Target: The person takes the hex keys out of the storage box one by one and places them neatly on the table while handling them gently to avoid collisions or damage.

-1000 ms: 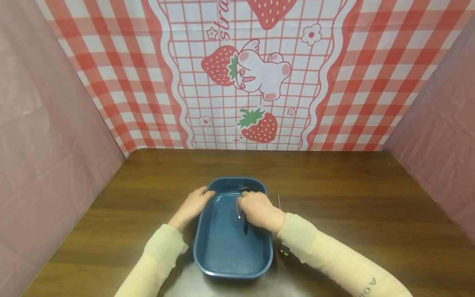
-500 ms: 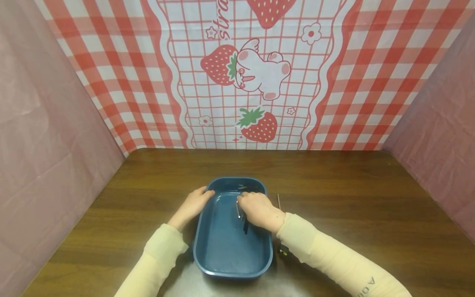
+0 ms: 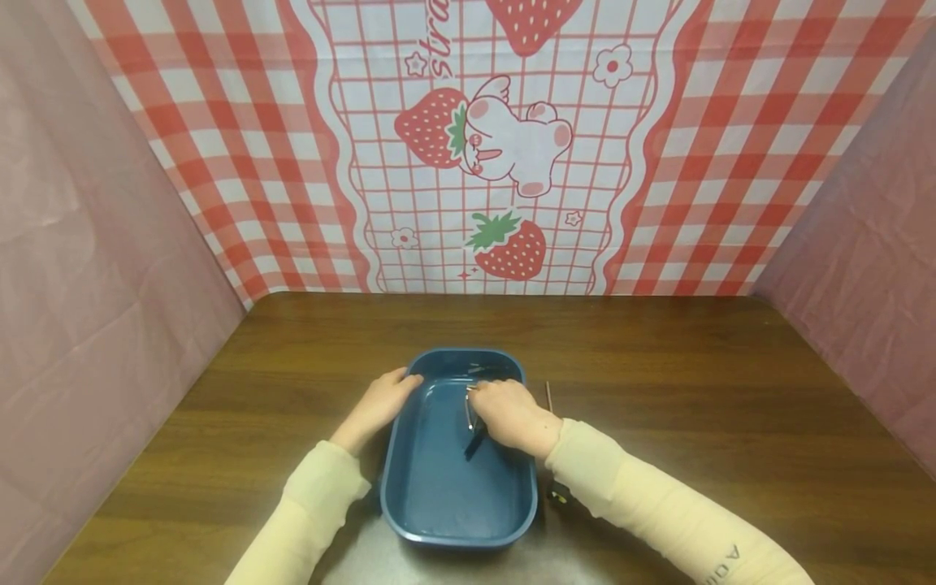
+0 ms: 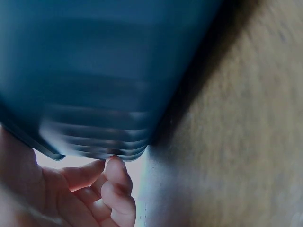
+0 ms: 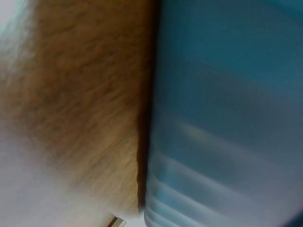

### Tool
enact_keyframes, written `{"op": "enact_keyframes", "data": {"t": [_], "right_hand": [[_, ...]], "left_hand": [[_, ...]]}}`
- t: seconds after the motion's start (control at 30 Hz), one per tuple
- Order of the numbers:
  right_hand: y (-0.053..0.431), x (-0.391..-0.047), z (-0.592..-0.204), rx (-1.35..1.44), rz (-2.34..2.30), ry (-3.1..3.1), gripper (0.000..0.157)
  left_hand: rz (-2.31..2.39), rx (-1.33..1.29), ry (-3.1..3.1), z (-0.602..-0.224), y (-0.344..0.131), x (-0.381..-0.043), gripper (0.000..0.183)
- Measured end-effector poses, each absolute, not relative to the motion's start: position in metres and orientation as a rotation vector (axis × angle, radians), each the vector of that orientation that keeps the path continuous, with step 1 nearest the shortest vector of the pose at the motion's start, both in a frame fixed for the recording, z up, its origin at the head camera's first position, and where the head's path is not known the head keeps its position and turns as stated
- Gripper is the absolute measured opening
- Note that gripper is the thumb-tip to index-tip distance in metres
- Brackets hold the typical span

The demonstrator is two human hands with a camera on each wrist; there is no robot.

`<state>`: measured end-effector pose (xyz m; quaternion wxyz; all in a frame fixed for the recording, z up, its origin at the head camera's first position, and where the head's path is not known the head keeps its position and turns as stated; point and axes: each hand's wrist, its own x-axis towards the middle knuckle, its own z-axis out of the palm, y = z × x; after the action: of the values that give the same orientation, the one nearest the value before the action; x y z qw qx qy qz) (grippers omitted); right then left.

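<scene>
A deep blue rectangular bin (image 3: 453, 487) with rounded corners stands on the table. My left hand (image 3: 380, 406) grips its far left rim, thumb over the edge; in the left wrist view the fingers (image 4: 116, 177) curl against the outer wall. My right hand (image 3: 508, 413) is inside the bin by the right wall, fingers curled down and knuckles up. Out of its grip stick a thin shiny metal piece (image 3: 470, 414) and, below that, a narrow black piece (image 3: 474, 446); I cannot tell what object they belong to. The right wrist view shows mostly the bin's outer wall (image 5: 213, 118).
Right of the bin a thin brown stick (image 3: 550, 396) shows past the right wrist, and a dark object with yellow-green marks (image 3: 559, 492) lies partly under the sleeve. Shiny slivers (image 3: 477, 368) show at the bin's far end. A checked strawberry cloth (image 3: 512, 162) hangs behind the table.
The black piece under my right hand has swung from nearly upright to a left-leaning slant, and more of the metal piece shows. Both hands and the bin stay in place.
</scene>
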<state>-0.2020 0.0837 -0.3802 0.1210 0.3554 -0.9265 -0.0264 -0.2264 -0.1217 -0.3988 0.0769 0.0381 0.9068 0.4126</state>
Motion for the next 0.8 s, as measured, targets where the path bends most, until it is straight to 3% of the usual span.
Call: {"op": "enact_keyframes", "data": {"t": [0.5,0.8], "right_hand": [[0.0860,-0.2011,-0.3763,1.123,-0.078,-2.768,0.011],[0.0858,-0.1990,-0.3779,1.137,-0.067,-2.772,0.023]], "left_hand": [[1.237,0.113,2.710,-0.3984,-0.1216,-0.2260,0.052],[1.253,0.100,2.712,-0.4002,-0.1210,-0.2271,0.046]]}}
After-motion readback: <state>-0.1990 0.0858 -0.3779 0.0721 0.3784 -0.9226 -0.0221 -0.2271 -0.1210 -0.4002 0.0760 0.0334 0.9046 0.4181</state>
